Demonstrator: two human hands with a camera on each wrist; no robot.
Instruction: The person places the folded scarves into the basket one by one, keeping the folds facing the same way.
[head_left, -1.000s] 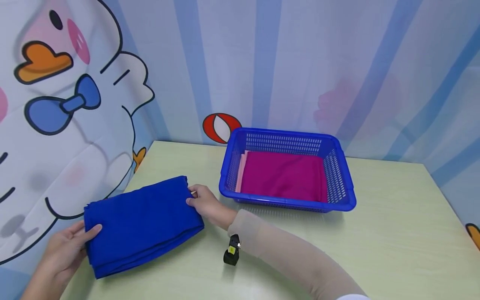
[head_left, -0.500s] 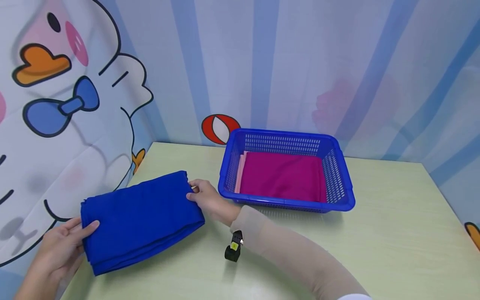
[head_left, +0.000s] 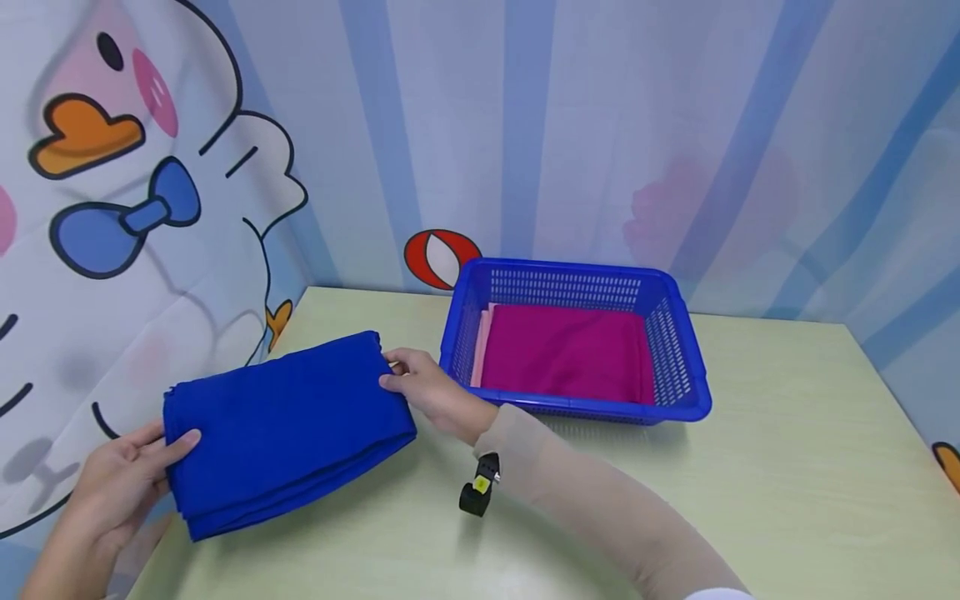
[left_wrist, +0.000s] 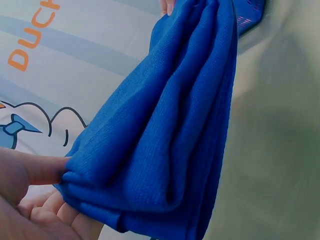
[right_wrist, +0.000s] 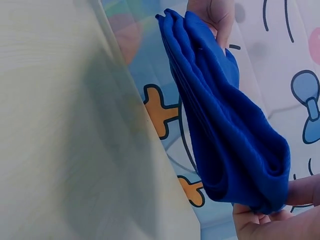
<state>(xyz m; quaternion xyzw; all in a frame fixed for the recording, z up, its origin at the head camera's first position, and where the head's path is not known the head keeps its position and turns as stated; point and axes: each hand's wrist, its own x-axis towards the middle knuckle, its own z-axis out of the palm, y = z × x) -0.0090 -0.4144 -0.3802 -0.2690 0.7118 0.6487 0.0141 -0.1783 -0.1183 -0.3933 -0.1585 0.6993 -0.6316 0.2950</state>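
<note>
A folded blue cloth (head_left: pixel 288 429) in several layers is held above the left part of the table. At its left end, my left hand (head_left: pixel 123 479) pinches it with the thumb on top and the other fingers beneath. My right hand (head_left: pixel 431 392) grips the right end near the far corner. In the left wrist view the layers of the cloth (left_wrist: pixel 155 115) sag in loose folds. From the right wrist view the cloth (right_wrist: pixel 225 120) hangs clear of the tabletop, between both hands.
To the right of the cloth stands a blue plastic basket (head_left: pixel 577 406) with perforated sides. Inside lie a folded magenta cloth (head_left: pixel 566 350) and a pale pink one (head_left: pixel 482 346), mostly covered. A printed curtain (head_left: pixel 585 125) borders the pale table (head_left: pixel 787 467) behind and at left.
Both hands have raised the blue cloth slightly, and its right end has shifted a little to the right, toward the basket. The grip of each hand looks the same.
</note>
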